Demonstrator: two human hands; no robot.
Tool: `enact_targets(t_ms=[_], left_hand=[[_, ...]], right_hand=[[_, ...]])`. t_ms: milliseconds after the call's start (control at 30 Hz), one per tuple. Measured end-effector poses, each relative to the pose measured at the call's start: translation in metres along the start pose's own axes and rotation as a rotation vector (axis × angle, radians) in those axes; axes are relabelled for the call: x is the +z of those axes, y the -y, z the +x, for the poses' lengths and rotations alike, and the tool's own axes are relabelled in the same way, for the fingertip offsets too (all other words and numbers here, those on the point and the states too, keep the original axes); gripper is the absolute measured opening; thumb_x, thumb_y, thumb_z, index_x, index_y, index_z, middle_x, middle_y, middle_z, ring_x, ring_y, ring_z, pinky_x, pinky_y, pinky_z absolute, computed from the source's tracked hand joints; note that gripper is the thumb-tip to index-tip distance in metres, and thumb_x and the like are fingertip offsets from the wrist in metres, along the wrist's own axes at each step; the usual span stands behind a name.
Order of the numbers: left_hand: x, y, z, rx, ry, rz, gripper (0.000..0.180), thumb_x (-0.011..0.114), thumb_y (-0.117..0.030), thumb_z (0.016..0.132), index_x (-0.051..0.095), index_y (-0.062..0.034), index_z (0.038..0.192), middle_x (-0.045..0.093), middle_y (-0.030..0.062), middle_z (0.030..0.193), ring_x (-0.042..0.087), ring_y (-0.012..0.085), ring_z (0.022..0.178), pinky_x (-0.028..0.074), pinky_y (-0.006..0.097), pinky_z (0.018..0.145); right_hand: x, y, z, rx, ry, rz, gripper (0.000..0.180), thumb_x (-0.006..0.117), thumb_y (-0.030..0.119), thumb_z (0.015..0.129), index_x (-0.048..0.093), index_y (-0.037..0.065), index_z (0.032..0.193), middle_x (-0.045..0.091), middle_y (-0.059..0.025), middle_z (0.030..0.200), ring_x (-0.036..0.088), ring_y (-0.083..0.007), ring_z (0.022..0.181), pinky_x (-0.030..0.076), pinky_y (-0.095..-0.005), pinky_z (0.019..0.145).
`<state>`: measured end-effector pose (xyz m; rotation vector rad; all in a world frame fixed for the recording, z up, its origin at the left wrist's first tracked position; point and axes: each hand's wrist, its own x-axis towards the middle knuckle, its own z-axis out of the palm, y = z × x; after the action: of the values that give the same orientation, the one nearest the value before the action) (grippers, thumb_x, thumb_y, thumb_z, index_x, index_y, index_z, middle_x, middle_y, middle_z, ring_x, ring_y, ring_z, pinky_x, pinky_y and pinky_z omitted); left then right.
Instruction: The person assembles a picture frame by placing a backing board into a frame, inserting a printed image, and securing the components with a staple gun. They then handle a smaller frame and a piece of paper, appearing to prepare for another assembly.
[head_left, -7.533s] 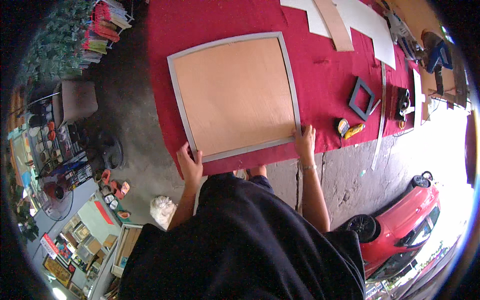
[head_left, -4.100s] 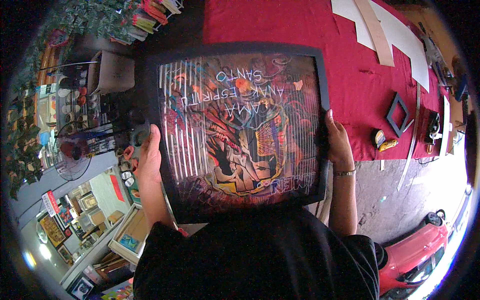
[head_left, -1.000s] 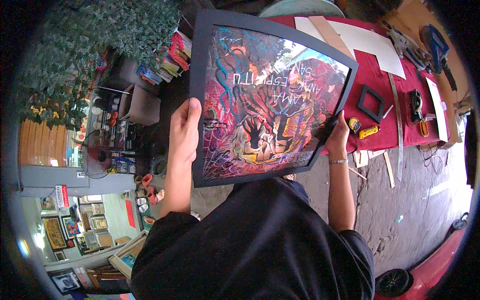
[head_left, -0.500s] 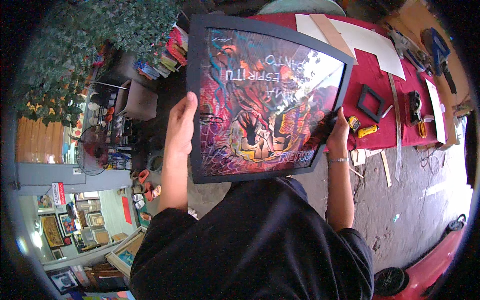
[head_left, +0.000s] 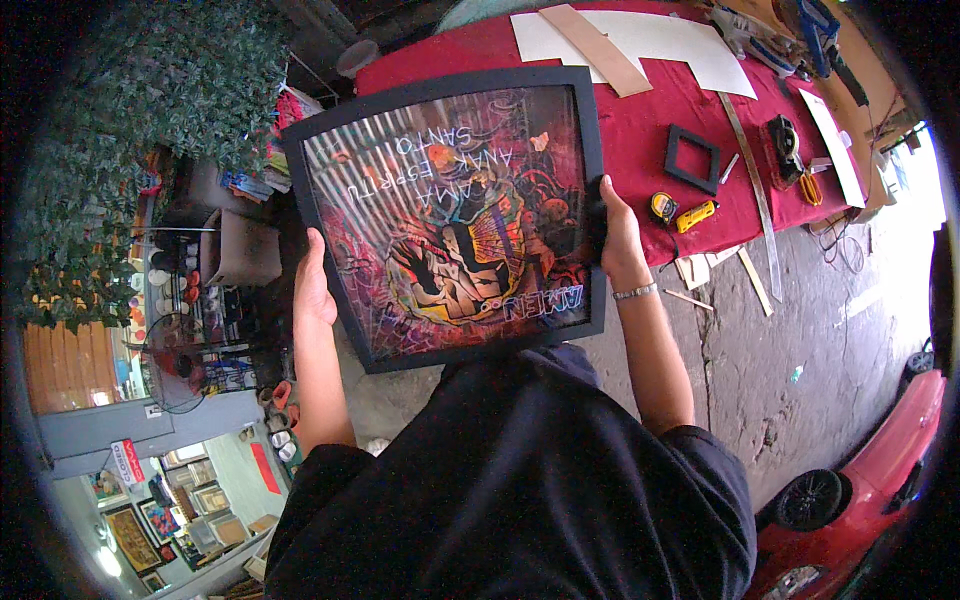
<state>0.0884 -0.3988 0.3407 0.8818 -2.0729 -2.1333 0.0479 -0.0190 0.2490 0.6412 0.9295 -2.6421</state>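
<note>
- Greenery (head_left: 130,130) fills the far left, with cluttered shelves and a fan below it, and framed pictures lean at the lower left.
- Left hand (head_left: 315,285) is closed around the left edge of the framed picture (head_left: 455,215), thumb on the front, fingers hidden behind.
- Framed picture, black-edged with a colourful glazed print, is held up in the air in front of the person's chest, tilted, covering the near left part of the red table (head_left: 640,125).
- Right hand (head_left: 615,235) clasps the frame's right edge, a bracelet on its wrist.
- Right of it on the red cloth lie a small black frame (head_left: 692,158), a yellow tape measure (head_left: 663,207), a metal ruler (head_left: 748,165) and white boards (head_left: 650,45).
- Cracked concrete floor carries wood strips (head_left: 750,280); a red car (head_left: 870,480) stands at the lower right.
</note>
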Motion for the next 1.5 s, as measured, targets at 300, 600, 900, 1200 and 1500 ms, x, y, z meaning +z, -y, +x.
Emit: enact_targets(t_ms=[300,600,900,1200,1500], left_hand=[[0.003,0.014,0.01,-0.055,-0.115,0.031,0.08,0.054,-0.063,0.09,0.044,-0.0002,0.14,0.048,0.0113,0.142,0.048,0.0245,0.127,0.037,0.044,0.107],[0.005,0.008,0.001,-0.041,-0.064,-0.012,0.079,0.056,-0.063,0.089,0.047,-0.0005,0.137,0.051,0.0124,0.139,0.052,0.0271,0.124,0.041,0.046,0.104],[0.008,0.008,-0.002,-0.018,-0.105,-0.079,0.077,0.051,-0.063,0.091,0.047,-0.0017,0.137,0.051,0.0127,0.139,0.051,0.0274,0.125,0.04,0.045,0.104],[-0.068,0.032,0.039,0.756,0.189,-0.466,0.079,0.024,-0.068,0.096,0.039,-0.0066,0.143,0.052,0.0103,0.13,0.044,0.0231,0.124,0.027,0.041,0.111],[-0.071,0.06,0.119,-0.059,0.431,-0.13,0.056,0.057,-0.032,0.096,0.042,-0.0033,0.141,0.055,0.0114,0.132,0.051,0.0226,0.123,0.039,0.037,0.103]], right_hand=[[0.004,0.002,0.007,0.021,0.081,-0.041,0.048,0.044,0.042,0.101,0.061,0.0,0.117,0.068,-0.0144,0.108,0.068,-0.0258,0.09,0.056,-0.0405,0.084],[0.012,0.013,0.009,0.087,0.101,-0.096,0.047,0.041,0.043,0.101,0.061,0.003,0.117,0.069,-0.0149,0.109,0.068,-0.0263,0.091,0.055,-0.0417,0.085],[0.011,0.013,0.012,0.02,0.107,-0.084,0.049,0.04,0.043,0.102,0.061,0.001,0.118,0.069,-0.0146,0.108,0.069,-0.0264,0.089,0.056,-0.0422,0.083],[0.024,0.012,0.028,-0.64,0.401,-0.128,0.054,0.033,0.046,0.102,0.057,0.0,0.119,0.06,-0.0067,0.115,0.055,-0.0222,0.115,0.04,-0.0329,0.103],[0.0,0.0,0.082,-0.114,0.19,-0.687,0.078,0.061,0.018,0.093,0.014,-0.006,0.15,0.047,-0.0162,0.137,0.048,-0.0209,0.123,0.039,-0.0328,0.102]])
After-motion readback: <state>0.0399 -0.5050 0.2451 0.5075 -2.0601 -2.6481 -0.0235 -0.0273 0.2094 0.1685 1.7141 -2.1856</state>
